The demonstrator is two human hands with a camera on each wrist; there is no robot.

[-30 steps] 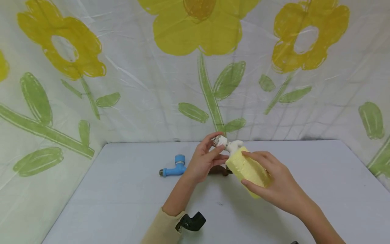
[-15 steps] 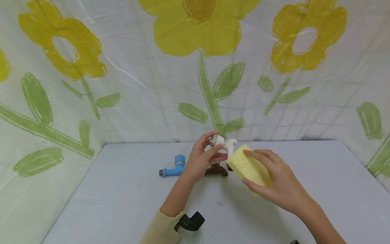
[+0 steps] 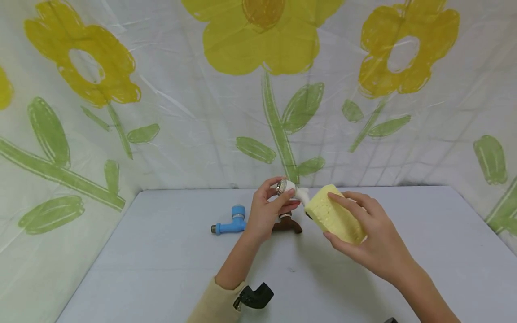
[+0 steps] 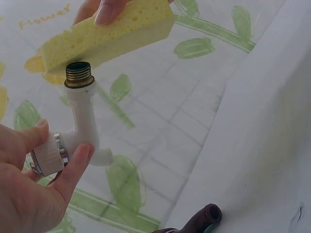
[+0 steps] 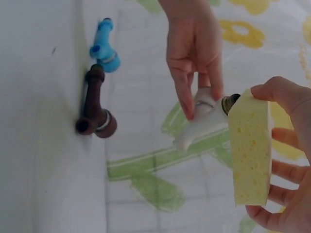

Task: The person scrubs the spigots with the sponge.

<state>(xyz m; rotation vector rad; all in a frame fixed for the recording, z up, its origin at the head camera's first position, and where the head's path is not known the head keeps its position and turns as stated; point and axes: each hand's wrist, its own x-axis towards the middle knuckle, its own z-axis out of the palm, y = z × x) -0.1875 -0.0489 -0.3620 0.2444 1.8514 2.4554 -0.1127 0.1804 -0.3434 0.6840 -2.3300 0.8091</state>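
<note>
My left hand (image 3: 264,211) grips a white faucet (image 4: 85,116) by its ribbed knob, holding it above the table. The faucet's threaded brass end (image 4: 79,74) points toward the sponge, as the left wrist view shows. In my right hand (image 3: 373,235) is a thick yellow sponge (image 3: 335,215), held between thumb and fingers. One face of the sponge is right at the threaded end in the right wrist view. Behind my left hand, a brown faucet (image 3: 287,224) lies on the table, and a blue faucet (image 3: 232,222) lies to its left.
The white table (image 3: 161,255) reaches back to a hanging sheet (image 3: 181,134) printed with yellow flowers. A black camera mount (image 3: 255,296) sticks out from my left sleeve (image 3: 218,300).
The white faucet has shifted slightly left and its tilt has changed. The sponge has moved up and right along with my right hand. The brown and blue faucets stay put.
</note>
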